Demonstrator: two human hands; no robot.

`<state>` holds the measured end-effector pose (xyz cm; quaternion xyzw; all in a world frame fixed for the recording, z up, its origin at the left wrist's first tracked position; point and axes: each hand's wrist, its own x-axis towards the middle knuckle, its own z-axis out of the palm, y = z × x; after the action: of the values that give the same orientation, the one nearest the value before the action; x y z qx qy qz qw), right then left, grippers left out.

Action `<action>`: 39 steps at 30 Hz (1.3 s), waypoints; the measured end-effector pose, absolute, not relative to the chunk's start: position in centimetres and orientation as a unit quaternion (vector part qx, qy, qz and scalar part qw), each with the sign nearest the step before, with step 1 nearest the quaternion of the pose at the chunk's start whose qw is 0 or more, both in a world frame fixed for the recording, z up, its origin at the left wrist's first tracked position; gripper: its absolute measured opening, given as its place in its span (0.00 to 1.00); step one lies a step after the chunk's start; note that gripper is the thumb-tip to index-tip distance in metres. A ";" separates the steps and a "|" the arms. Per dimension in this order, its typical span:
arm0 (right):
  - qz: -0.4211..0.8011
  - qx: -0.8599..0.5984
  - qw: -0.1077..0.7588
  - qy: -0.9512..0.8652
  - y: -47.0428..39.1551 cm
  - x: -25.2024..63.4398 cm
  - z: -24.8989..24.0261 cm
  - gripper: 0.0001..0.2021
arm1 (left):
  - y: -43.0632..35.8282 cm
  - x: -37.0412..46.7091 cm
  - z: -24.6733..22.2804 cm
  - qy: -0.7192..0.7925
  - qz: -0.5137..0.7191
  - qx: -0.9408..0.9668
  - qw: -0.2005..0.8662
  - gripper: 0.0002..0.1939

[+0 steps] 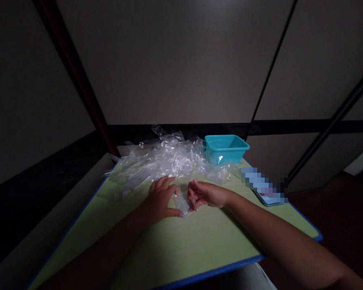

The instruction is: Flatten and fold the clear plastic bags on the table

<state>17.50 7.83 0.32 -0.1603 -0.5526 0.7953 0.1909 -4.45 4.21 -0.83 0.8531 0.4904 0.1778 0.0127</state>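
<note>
A small, flat piece of clear plastic (182,204), which looks like a little bag, lies on the table between my two hands. My left hand (162,200) rests at its left side, fingers spread, with the thumb at the near corner and the index finger by the far corner. On the other side, my right hand (201,195) has its fingers curled in at the right edge of the plastic. The curled fingers hide part of that edge. Just beyond my hands spreads a loose heap of clear plastic bags (172,157).
A turquoise plastic basket (226,156) stands at the back right, against the heap. A phone-like flat object (263,187), partly pixelated, lies near the right edge of the pale green table (175,249), which has a blue rim. Dark panels (181,64) rise behind it.
</note>
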 end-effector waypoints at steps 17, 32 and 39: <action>0.750 -0.091 0.291 -0.587 6.4 14.4 -1.2 0.23 | 4.0 -3.9 -0.5 0.520 0.144 0.841 0.032 0.36; 0.728 -0.113 0.170 -0.655 7.7 17.1 0.5 0.33 | 3.8 -4.0 -0.5 0.521 0.149 0.839 0.039 0.33; 0.761 -0.120 0.161 -0.617 7.9 17.3 0.7 0.32 | 3.7 -3.9 -0.2 0.521 0.151 0.839 0.042 0.34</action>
<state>17.33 7.86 0.73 -0.1200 -0.6168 0.7611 0.1608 -3.87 3.71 -0.17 0.8392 0.5209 0.1507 0.0417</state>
